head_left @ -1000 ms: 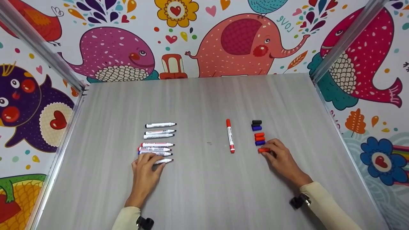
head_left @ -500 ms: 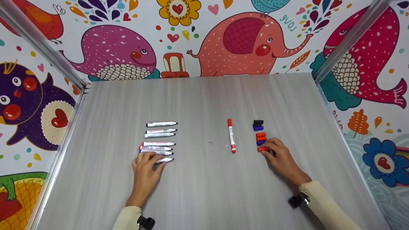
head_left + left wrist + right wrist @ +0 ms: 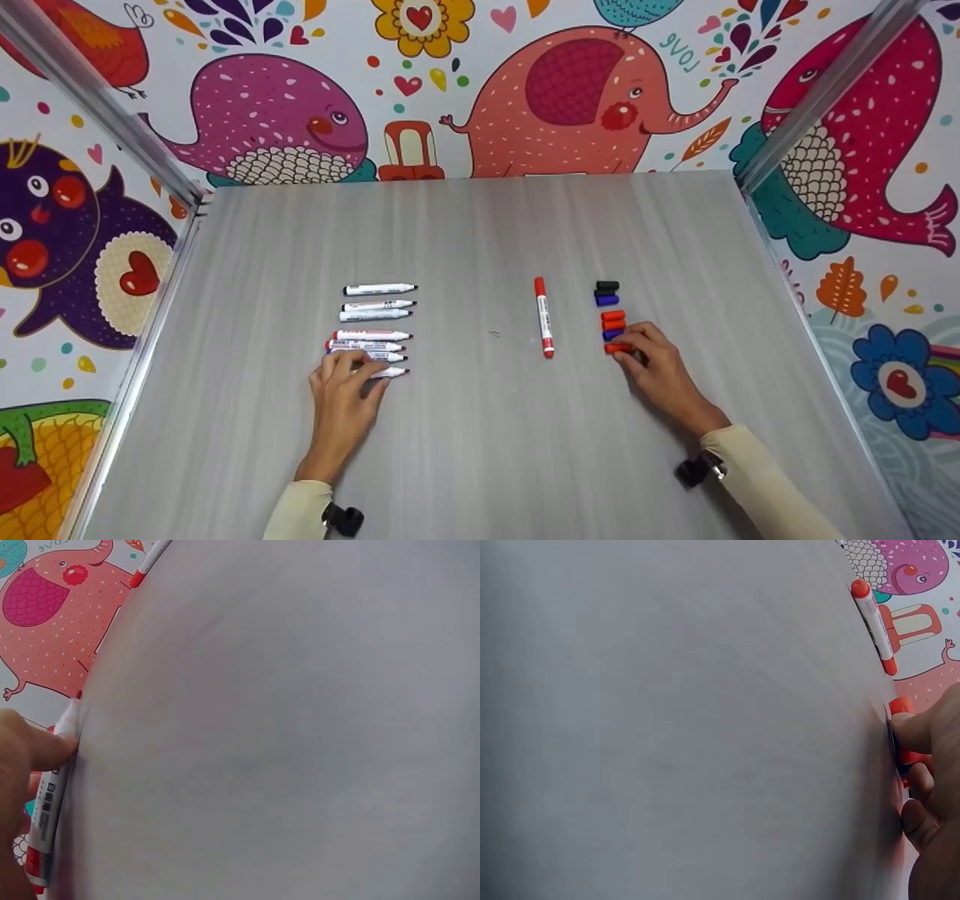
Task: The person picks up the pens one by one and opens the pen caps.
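My left hand (image 3: 343, 401) pinches an uncapped white marker (image 3: 396, 372) with a red end (image 3: 34, 862) at the front of a row of markers; its tip points right. Above it lie several other uncapped white markers (image 3: 373, 335), side by side, partly hidden by my fingers. On the right, my right hand (image 3: 666, 375) holds a red marker cap (image 3: 613, 349) between thumb and fingers, down at the table. Behind that cap runs a column of caps: a blue cap (image 3: 612, 335), red caps (image 3: 613, 316), another blue cap (image 3: 607, 301) and a black cap (image 3: 607, 286).
Between the two groups a capped red marker (image 3: 544, 319) lies lengthwise on the grey table (image 3: 465, 450). Small dark marks (image 3: 494, 334) show on the tabletop. Printed walls and metal posts (image 3: 825, 97) bound the table at the back and sides.
The head view has shifted slightly. Both hands keep their places and their hold on the marker and the cap.
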The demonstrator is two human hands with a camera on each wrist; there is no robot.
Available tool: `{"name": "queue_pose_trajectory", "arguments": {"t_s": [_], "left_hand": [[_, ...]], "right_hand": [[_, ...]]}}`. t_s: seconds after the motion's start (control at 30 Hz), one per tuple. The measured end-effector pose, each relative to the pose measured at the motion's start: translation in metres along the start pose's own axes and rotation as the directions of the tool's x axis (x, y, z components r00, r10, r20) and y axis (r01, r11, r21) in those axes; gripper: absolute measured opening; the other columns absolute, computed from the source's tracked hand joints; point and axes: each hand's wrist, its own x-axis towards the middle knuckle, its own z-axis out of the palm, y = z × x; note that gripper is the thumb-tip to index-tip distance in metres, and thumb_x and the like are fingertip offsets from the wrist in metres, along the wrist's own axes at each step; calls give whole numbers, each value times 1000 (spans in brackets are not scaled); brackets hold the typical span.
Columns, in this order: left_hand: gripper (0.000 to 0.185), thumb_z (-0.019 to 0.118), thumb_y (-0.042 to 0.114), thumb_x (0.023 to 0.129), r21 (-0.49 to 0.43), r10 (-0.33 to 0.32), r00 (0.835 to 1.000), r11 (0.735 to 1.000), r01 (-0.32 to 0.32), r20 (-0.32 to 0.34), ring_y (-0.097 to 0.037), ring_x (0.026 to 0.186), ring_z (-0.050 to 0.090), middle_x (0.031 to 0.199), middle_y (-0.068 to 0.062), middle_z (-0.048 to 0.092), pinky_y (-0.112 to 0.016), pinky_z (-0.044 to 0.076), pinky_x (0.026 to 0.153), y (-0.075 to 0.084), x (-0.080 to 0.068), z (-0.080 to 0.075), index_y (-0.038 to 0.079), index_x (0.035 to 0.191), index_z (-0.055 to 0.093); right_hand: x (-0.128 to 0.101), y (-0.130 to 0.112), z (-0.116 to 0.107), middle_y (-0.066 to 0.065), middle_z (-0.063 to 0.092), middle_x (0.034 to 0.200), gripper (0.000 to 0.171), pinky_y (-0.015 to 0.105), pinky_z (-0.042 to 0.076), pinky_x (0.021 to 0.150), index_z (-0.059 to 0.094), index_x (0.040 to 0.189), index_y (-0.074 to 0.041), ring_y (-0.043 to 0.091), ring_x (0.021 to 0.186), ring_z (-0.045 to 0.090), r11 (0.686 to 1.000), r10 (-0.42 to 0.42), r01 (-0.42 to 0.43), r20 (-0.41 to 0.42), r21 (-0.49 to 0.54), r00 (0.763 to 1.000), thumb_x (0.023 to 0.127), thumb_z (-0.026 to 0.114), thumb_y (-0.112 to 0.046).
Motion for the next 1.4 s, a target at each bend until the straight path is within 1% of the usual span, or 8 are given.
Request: {"name": "queue_pose_trajectory", "arguments": {"t_s": [0.17,0.43,0.63,0.83,0.97,1.1,1.23,1.4], "left_hand": [[29,97,2,80,-10,20,1000,1000,-20,-23,-37,119,55,117,-13,72,-62,32,96,1,1,0,11,104,86],[33,96,2,79,-14,46,998,999,-47,-45,-36,117,55,116,-12,70,-59,34,95,8,4,1,7,109,83],[43,97,0,76,-33,63,997,997,-64,-52,-38,120,55,118,-12,70,-58,35,95,19,7,4,3,116,81],[46,98,3,75,-52,86,995,995,-88,-40,-37,121,56,120,-12,70,-55,37,92,30,11,8,3,118,80],[46,98,1,76,-83,89,996,992,-91,-21,-36,123,56,123,-12,70,-54,39,96,36,14,11,2,118,79],[47,98,1,77,-110,91,996,990,-90,1,-36,127,56,126,-13,69,-52,40,97,42,16,14,0,120,78],[48,98,0,79,-136,100,995,986,-97,20,-35,130,55,127,-12,69,-51,41,103,47,18,18,0,122,78],[48,96,-1,81,-192,111,993,976,-100,48,-33,131,55,129,-12,68,-47,41,112,54,23,22,-2,125,76]], "right_hand": [[1,-2,0,16,67,112,29,15,47,78,77,107,3,22,91,63,1000,11,-11,-6,1,1000,84,85,18],[5,-6,0,15,67,113,29,15,47,82,78,109,3,21,94,63,1000,-22,22,-13,20,1000,84,87,15],[14,-10,-1,16,69,116,31,14,50,92,78,113,5,29,103,68,998,-30,30,-4,61,1000,85,85,16],[28,-13,0,18,69,118,29,16,52,89,77,114,6,35,100,69,992,-37,36,11,122,999,88,82,17],[36,-14,0,19,68,116,28,13,47,98,76,115,8,33,104,67,995,-49,46,36,90,998,89,82,15],[42,-15,0,16,67,118,27,11,44,103,75,119,6,30,109,67,999,-4,1,80,35,997,93,82,10],[48,-16,0,14,66,121,27,18,50,100,76,121,5,31,108,67,999,32,-33,112,7,993,95,83,5],[55,-18,0,13,65,124,29,35,57,95,75,124,4,33,107,66,998,60,-58,144,-16,988,96,83,0]]}}
